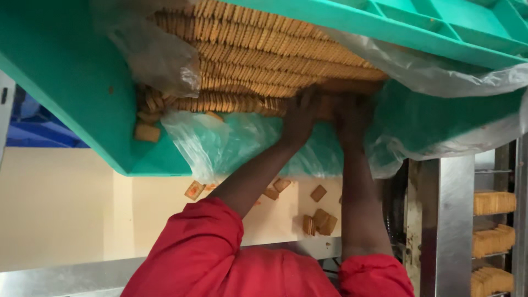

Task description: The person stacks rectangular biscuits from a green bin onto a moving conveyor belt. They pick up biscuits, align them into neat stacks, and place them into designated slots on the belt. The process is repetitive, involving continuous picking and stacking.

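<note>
A green plastic crate (71, 82) lined with clear plastic film (159, 55) holds several long rows of tan square biscuits (258, 49) standing on edge. My left hand (300, 118) and my right hand (352, 118) reach over the crate's near wall, side by side. Both close around a short stack of biscuits (330, 104) at the near row's right end, pressing it between them. Red sleeves (203, 253) cover my arms up to the elbows.
A second green crate (440, 22) lies above at top right. Loose biscuits (322, 220) are scattered on a cream conveyor belt (60, 203) under the crate. A steel frame (445, 220) stands at right beside channels stacked with biscuits (494, 203).
</note>
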